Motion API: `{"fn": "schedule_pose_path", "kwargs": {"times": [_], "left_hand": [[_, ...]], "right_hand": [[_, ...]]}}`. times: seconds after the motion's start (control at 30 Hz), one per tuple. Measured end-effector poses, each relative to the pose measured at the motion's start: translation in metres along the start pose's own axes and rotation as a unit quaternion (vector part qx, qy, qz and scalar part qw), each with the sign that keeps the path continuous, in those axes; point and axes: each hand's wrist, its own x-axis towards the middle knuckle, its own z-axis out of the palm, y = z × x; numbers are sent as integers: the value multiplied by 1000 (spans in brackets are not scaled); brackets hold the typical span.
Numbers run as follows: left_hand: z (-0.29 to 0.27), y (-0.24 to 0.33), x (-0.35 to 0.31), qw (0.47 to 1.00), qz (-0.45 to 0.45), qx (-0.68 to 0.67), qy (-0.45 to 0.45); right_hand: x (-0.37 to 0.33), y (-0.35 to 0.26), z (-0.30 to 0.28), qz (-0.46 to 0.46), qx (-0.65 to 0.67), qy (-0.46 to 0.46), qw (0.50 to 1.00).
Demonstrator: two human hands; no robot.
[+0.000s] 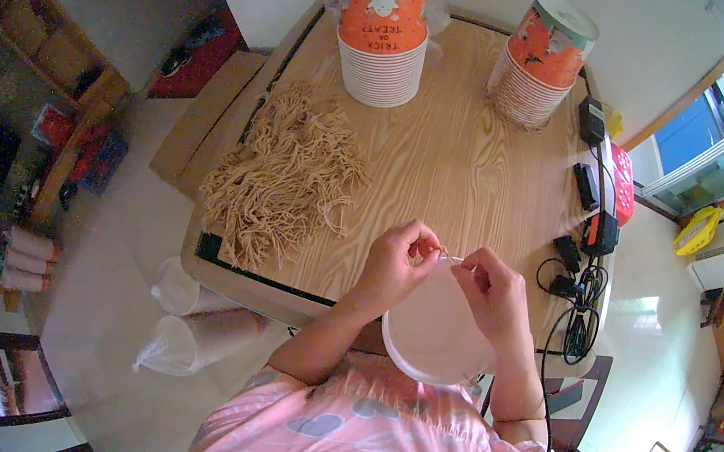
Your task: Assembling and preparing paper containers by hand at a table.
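Note:
A white round paper bucket (432, 335) rests against my lap at the table's near edge, its pale inside facing up. At its far rim my left hand (397, 264) is closed, thumb and forefinger pinching a short tan cord (444, 251). My right hand (492, 294) is closed on the cord too, just to the right at the same rim, its other fingers curled. The exact loop or knot in the cord is too small to make out. To the left on the wooden table (446, 164) lies a loose heap of tan cords (286, 173).
Two upside-down stacks of orange-and-green paper buckets, a left stack (381, 32) and a right stack (544, 61), stand at the far side. Black adapters and coiled cables (584, 306) line the right edge. Bagged stacks (200, 338) lie on the floor at left.

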Motion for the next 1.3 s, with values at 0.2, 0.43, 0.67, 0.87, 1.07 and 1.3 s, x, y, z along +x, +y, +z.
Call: {"fn": "schedule_pose_path", "kwargs": {"times": [0.2, 0.43, 0.67, 0.87, 1.07, 1.3], "left_hand": [[0, 3, 0, 998, 39, 40, 19], [-2, 2, -2, 997, 61, 52, 19], [1, 2, -1, 994, 73, 76, 32], [-2, 6, -2, 995, 59, 79, 21], [-3, 6, -2, 987, 127, 96, 13], [-5, 10, -2, 988, 130, 80, 17]], "right_hand": [[0, 8, 4, -114, 34, -33, 992], [2, -5, -1, 14, -25, -39, 999], [0, 1, -1, -68, 49, -62, 995], [1, -1, -1, 7, 11, -71, 997], [10, 4, 1, -17, 30, -8, 999], [9, 6, 3, 5, 79, -11, 997]]}}
